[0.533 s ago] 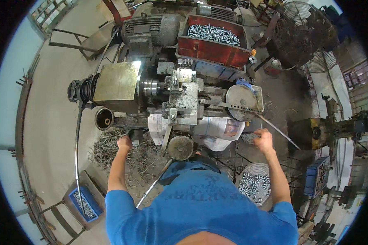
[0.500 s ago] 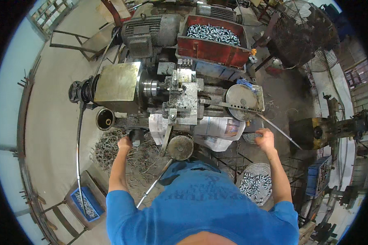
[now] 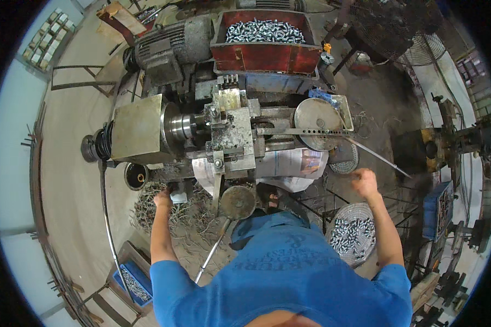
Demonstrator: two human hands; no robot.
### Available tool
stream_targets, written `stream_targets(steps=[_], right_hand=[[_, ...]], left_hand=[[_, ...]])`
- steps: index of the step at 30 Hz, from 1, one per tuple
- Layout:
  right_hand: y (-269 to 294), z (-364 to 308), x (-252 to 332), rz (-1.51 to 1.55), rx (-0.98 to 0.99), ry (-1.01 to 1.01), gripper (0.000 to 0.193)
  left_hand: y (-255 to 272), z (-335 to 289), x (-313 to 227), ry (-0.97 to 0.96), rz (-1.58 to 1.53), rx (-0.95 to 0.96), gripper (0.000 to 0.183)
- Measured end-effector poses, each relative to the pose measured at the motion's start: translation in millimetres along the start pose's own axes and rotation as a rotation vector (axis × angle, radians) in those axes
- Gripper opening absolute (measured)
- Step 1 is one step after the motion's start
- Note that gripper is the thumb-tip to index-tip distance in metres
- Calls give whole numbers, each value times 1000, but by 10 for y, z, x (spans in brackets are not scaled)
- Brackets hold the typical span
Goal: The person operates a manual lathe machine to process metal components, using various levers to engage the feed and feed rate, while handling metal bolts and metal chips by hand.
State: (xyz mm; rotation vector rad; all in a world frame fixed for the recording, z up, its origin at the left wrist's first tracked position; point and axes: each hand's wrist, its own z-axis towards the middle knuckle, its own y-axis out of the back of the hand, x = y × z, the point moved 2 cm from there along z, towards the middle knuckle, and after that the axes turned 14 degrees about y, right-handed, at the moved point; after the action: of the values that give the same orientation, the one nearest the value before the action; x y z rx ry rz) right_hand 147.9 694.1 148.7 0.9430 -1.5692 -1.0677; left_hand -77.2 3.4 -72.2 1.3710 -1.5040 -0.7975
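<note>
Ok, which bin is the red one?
The red bin at top centre, beyond the machine, heaped with shiny metal parts. The bin beneath it, the lower-left bin and the right-hand bin are blue.

We are seeing moderate, rather even light on the floor (image 3: 76,136). We are noticing a soft sheen on the metal housing (image 3: 139,128) and small bright glints on the bolts (image 3: 265,31). We are finding the fan (image 3: 393,27) dark, its details hardly readable. Near the black rim, we are observing the pale wall (image 3: 11,136) curving strongly and small shapes losing sharpness.
</note>
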Motion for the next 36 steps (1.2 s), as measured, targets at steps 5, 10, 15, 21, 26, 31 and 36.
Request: stream_targets(steps=[5,10,15,21,26,31,36], right_hand=[[72,249,-789,-130,-86,-86,57],[-207,331,-1855,-328,110,-353,75],[-509,125,-2241,-390,124,-417,37],[-841,-633,-1393,-306,-43,-395,28],[-1308,-1211,-503,-11,-183,-422,28],[-1199,-1199,187,185,-245,-455,26],[-1354,-1243,148,229,-279,-424,25]], left_hand=[[193,-413,116,217,-264,-131,27],[-119,-1216,282,244,-470,205,32],[204,-2170,85,238,-807,673,36],[331,-2827,10,407,-1103,647,48],[449,-2964,-337,485,-1091,658,60],[255,-2976,-339,618,-1149,634,58],[277,-2985,-364,665,-1085,571,54]])
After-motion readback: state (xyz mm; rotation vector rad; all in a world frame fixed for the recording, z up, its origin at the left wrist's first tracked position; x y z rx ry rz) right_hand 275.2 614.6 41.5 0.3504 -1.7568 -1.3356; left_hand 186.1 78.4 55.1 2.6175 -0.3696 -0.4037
